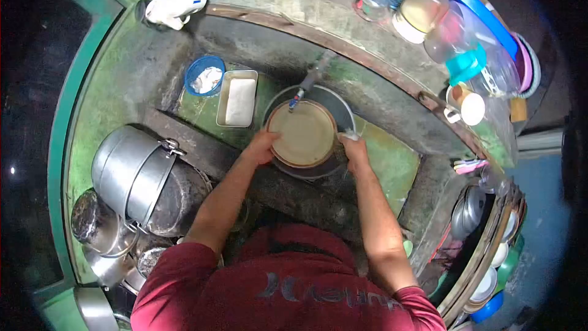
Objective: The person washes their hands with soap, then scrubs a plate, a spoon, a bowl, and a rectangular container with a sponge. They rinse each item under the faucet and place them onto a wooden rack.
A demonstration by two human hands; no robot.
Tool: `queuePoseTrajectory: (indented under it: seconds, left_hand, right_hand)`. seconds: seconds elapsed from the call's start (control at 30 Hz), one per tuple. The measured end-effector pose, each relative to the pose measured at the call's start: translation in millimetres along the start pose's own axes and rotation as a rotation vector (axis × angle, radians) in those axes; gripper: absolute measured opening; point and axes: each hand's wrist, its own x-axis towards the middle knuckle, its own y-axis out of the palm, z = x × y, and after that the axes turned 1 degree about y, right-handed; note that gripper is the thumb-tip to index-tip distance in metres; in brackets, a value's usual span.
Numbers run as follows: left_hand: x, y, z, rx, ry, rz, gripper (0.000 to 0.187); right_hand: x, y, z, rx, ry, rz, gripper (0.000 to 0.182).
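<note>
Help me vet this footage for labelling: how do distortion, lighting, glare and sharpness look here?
In the head view, wide-angle distortion bows the green frame at left and the back ledge; in the head view, the outer corners darken, and the big metal pot shows bright highlights; also in the head view, the left hand and right hand are discernible, though fine detail around the right fingers looks soft.

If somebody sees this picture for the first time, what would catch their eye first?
Probably the round beige dish in the centre, between the left hand and the right hand, over the metal basin. Next, perhaps, the large silver pot at left and the bright blue plastic piece at upper right.
</note>
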Motion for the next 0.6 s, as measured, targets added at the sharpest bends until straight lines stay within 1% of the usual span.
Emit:
queuePoseTrajectory:
  seconds: [0.03,0.1,0.13,0.17,0.23,0.27,0.3,0.37,0.43,0.5,0.53,0.6]
  left_hand:
    - [0,-9,-8,-0.013,0.057,-0.013,0.05]
    - [-3,-13,-21,-0.007,0.09,-0.046,0.051]
    - [-4,-14,-25,0.01,0.118,-0.076,0.052]
    - [0,-19,-25,-0.007,0.116,-0.074,0.052]
    - [12,-32,-20,0.077,0.168,-0.024,0.054]
    - [15,-35,-21,0.029,0.134,-0.048,0.059]
    - [15,-34,-25,0.021,0.126,-0.045,0.059]
    - [15,-30,-36,-0.023,0.291,-0.102,0.06]
    - [27,-35,-40,-0.048,0.265,-0.106,0.06]
    - [33,-32,-40,0.005,0.222,-0.053,0.058]
    - [39,-37,-32,-0.003,0.229,0.007,0.052]
    - [42,-41,-16,-0.007,0.193,-0.007,0.049]
  right_hand:
    - [3,5,-1,-0.013,-0.002,0.007,0.026]
    - [0,5,-5,-0.039,-0.04,0.052,0.026]
    - [-6,-3,-5,-0.119,-0.055,0.063,0.025]
    - [-15,-9,-7,-0.109,-0.052,0.047,0.023]
    - [-26,-33,-21,-0.186,0.01,-0.07,0.022]
    - [-31,-50,-33,-0.173,0.078,-0.083,0.022]
    - [-38,-67,-43,-0.156,0.145,-0.098,0.021]
    - [-62,-97,-54,-0.15,0.25,-0.161,0.022]
    - [-86,-119,-71,-0.225,0.154,-0.261,0.023]
    - [-114,-129,-61,-0.4,0.351,-0.349,0.025]
    - [-117,-144,-79,-0.35,0.349,-0.358,0.026]
    - [-125,-168,-107,-0.35,0.337,-0.35,0.027]
